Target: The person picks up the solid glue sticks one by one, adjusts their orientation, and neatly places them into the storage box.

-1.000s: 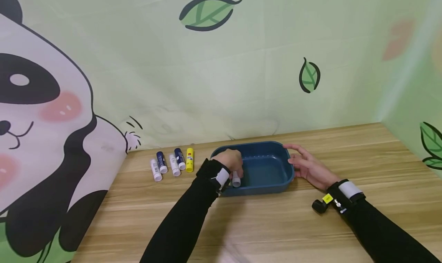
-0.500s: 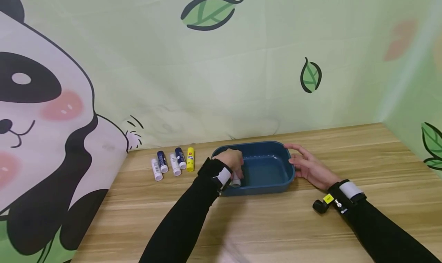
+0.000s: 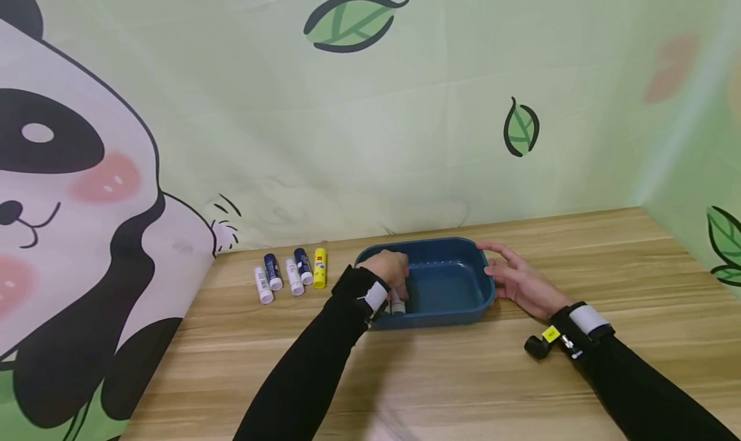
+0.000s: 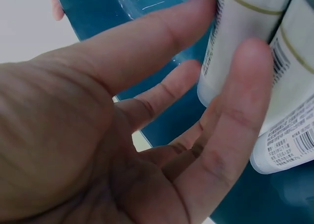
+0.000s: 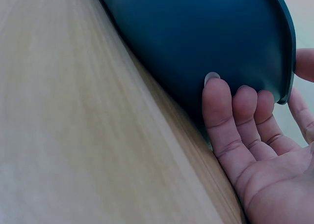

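Observation:
My left hand (image 3: 389, 270) reaches down into the left end of a blue rectangular bin (image 3: 428, 322). Its thumb and index finger pinch a white glue stick (image 4: 240, 22), seen close up in the left wrist view. Beside that stick, two more white glue sticks (image 4: 289, 145) lie against one another in the bin. From above, my hand covers most of them; one white end (image 3: 397, 305) shows below the fingers. At the bin's right end, my right hand (image 3: 523, 283) rests its loosely extended fingertips (image 5: 216, 101) against the outer wall and rim.
Left of the bin, several glue sticks lie in a loose row on the wooden table (image 3: 463, 383): white ones (image 3: 263, 285), dark blue ones with white caps (image 3: 273, 272), and a yellow one (image 3: 320, 268). A printed panda backdrop (image 3: 260, 107) stands behind the table.
Inside the bin, the white glue stick under my left hand shifts slightly and its end turns. Both hands and the bin stay in nearly the same place.

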`<state>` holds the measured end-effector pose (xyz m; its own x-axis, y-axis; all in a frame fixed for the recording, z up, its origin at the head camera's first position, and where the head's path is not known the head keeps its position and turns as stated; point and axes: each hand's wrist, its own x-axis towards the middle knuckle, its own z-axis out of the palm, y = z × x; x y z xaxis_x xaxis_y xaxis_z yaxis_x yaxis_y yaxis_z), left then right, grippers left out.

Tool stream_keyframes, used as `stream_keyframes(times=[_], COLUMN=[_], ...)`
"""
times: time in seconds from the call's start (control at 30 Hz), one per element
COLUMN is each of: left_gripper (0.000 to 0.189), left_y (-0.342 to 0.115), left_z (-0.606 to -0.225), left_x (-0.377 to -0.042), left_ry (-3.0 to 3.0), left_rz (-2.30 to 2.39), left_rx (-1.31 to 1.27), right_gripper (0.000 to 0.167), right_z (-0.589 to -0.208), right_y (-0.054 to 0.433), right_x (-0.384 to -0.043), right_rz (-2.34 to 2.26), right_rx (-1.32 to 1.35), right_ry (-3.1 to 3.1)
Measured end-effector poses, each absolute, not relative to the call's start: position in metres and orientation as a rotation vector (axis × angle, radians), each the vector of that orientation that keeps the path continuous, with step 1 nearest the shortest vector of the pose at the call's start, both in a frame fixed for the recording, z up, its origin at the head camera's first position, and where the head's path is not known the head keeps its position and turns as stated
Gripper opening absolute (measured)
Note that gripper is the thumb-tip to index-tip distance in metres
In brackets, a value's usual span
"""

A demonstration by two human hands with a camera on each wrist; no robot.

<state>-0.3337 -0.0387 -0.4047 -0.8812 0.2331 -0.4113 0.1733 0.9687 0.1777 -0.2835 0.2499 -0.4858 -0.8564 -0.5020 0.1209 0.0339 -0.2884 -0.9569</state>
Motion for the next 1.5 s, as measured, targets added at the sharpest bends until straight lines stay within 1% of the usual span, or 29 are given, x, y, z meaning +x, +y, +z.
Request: stream_keyframes(times=[0.1, 0.27, 0.33, 0.4, 0.63, 1.03, 1.17, 1.37, 1.5], left_gripper=[0.034, 0.023, 0.022, 0.022, 0.020, 0.016, 0.013, 0.003, 0.007], left_y=[-0.038, -0.038, -0.039, -0.039, -0.039, -0.039, -0.039, -0.043, -0.047], left_z=[-0.397, -0.403, -0.410, -0.406, -0.372, -0.368, -0.367, -0.365, -0.363], left_x=[-0.327, -0.329, -0.333, -0.331, -0.302, -0.300, -0.301, -0.305, -0.307], left_ry=[2.672, 2.678, 2.690, 2.684, 2.681, 2.705, 2.721, 2.741, 2.773], left_rz=[0.209, 0.173, 0.150, 0.159, 0.235, 0.209, 0.211, 0.387, 0.480], left_rx=[0.296, 0.303, 0.311, 0.310, 0.359, 0.357, 0.415, 0.527, 0.555], right_gripper=[0.047, 0.047, 0.047, 0.047, 0.046, 0.045, 0.045, 0.046, 0.046], right_z=[-0.486, -0.486, -0.487, -0.487, -0.488, -0.486, -0.485, -0.485, -0.486], right_y=[0.250, 0.250, 0.250, 0.250, 0.250, 0.250, 0.250, 0.250, 0.251], right_x=[-0.284, -0.284, -0.285, -0.285, -0.285, -0.284, -0.284, -0.284, -0.284], right_rz=[-2.203, -2.202, -2.201, -2.200, -2.198, -2.197, -2.196, -2.197, -2.194], right_rx=[-0.591, -0.595, -0.595, -0.595, -0.588, -0.582, -0.583, -0.594, -0.595], right_ry=[1.611, 1.611, 1.616, 1.620, 1.624, 1.625, 1.624, 1.619, 1.617])
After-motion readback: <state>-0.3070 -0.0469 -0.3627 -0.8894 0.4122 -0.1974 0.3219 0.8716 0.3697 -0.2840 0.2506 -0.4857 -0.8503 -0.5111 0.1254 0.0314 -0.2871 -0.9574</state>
